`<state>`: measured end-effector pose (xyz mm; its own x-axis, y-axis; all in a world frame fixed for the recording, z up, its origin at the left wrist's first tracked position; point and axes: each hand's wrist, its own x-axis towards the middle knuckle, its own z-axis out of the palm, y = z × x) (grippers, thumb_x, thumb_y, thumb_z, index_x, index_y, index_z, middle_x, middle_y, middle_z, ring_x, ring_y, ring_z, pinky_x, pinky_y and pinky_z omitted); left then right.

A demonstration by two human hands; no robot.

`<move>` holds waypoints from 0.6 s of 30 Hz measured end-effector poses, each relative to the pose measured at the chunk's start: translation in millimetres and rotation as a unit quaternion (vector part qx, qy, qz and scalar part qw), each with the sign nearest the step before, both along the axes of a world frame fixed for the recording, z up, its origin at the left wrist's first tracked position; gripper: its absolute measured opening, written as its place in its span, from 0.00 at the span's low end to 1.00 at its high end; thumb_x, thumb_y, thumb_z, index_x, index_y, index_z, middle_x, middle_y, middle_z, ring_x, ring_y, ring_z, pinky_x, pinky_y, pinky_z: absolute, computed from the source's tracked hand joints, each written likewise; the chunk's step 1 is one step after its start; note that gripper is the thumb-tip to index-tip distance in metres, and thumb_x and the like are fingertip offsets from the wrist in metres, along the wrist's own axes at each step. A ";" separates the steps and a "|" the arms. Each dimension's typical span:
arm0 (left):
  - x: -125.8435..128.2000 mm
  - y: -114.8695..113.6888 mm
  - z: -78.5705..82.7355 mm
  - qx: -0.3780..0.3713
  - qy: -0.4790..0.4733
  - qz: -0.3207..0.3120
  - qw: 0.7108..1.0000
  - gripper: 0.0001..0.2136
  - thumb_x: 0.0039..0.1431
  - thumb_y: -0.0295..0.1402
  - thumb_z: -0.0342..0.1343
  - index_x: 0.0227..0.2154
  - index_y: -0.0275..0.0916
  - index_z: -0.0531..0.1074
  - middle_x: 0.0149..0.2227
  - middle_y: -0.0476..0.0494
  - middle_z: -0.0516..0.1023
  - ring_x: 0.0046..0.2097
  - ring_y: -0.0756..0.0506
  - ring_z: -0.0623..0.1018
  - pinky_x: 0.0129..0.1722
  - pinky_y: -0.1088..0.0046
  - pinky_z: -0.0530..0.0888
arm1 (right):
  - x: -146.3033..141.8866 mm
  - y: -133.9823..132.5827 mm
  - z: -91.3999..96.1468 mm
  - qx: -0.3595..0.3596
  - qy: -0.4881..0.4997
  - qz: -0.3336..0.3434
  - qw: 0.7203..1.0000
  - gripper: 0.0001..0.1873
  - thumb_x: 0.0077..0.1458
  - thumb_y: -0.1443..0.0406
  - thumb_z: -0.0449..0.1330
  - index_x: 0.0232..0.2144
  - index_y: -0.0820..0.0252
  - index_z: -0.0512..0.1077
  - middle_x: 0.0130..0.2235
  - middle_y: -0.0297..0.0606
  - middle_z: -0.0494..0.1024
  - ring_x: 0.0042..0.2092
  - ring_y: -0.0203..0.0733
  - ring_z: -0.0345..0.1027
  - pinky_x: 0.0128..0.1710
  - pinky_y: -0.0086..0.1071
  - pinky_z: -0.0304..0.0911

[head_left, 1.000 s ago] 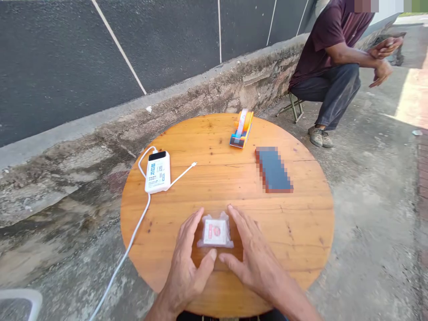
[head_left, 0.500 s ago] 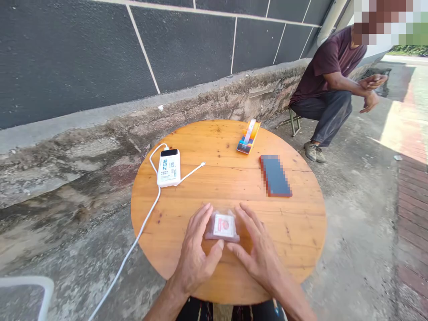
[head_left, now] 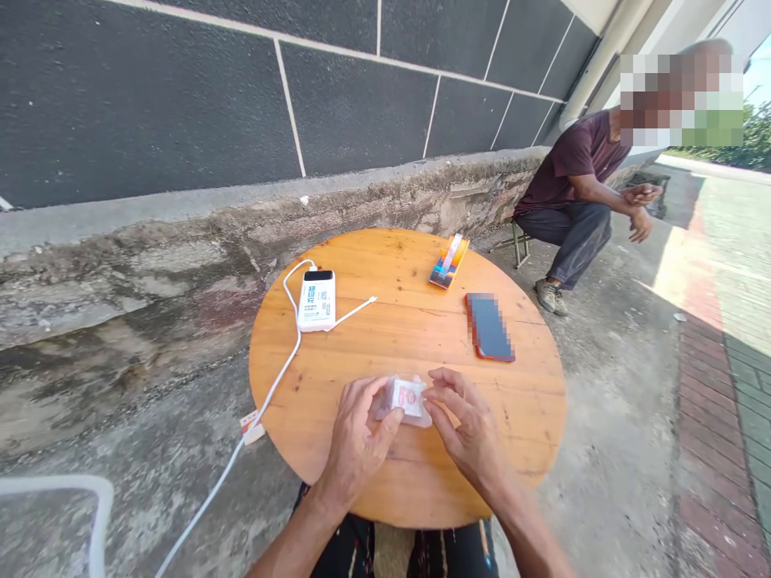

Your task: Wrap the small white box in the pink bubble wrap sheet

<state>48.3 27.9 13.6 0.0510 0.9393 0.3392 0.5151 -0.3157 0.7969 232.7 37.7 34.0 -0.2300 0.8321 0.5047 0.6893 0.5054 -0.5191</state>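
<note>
A small white box with red print, wrapped in clear plastic [head_left: 408, 398], is at the near middle of the round table. My left hand [head_left: 360, 427] grips its left side, with the thumb on the near edge and the fingers along the far left. On the other side, my right hand [head_left: 465, 423] has its fingertips at the wrapping's right edge. Its fingers are bent and apart from the thumb, and I cannot tell how firmly they touch.
On the wooden table [head_left: 385, 337] lie a white power bank [head_left: 317, 301] with cables, an orange tape dispenser [head_left: 449, 262] and a dark phone [head_left: 491, 327] with a red edge. A seated person [head_left: 584, 177] is at the back right, beside the dark wall [head_left: 198, 104].
My left hand has closed on the wrapped box, which is now turned slightly. My right hand's fingers have bent in to its right edge. The camera view has shifted.
</note>
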 end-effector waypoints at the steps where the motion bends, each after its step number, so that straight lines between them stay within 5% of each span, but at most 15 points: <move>1: 0.1 0.6 -1.1 0.004 0.004 0.002 1.000 0.15 0.60 0.33 0.52 0.50 0.40 0.65 0.48 0.41 0.71 0.52 0.43 0.69 0.52 0.62 0.69 | -1.6 2.8 0.0 0.003 -0.008 0.004 1.000 0.07 0.59 0.69 0.55 0.37 0.57 0.72 0.49 0.45 0.70 0.47 0.45 0.68 0.45 0.41 0.67; 18: 1.4 4.7 -8.7 0.012 0.038 -0.002 0.999 0.18 0.60 0.34 0.52 0.53 0.40 0.63 0.53 0.37 0.65 0.56 0.40 0.65 0.55 0.57 0.67 | -12.8 21.8 18.1 0.003 -0.114 0.042 0.993 0.09 0.58 0.71 0.53 0.31 0.58 0.73 0.50 0.44 0.70 0.45 0.47 0.67 0.43 0.43 0.61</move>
<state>49.7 32.6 4.9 0.0814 0.9307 0.3566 0.5732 -0.3364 0.7472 219.9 59.5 52.1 -0.4075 0.8025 0.4358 0.7437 0.5686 -0.3516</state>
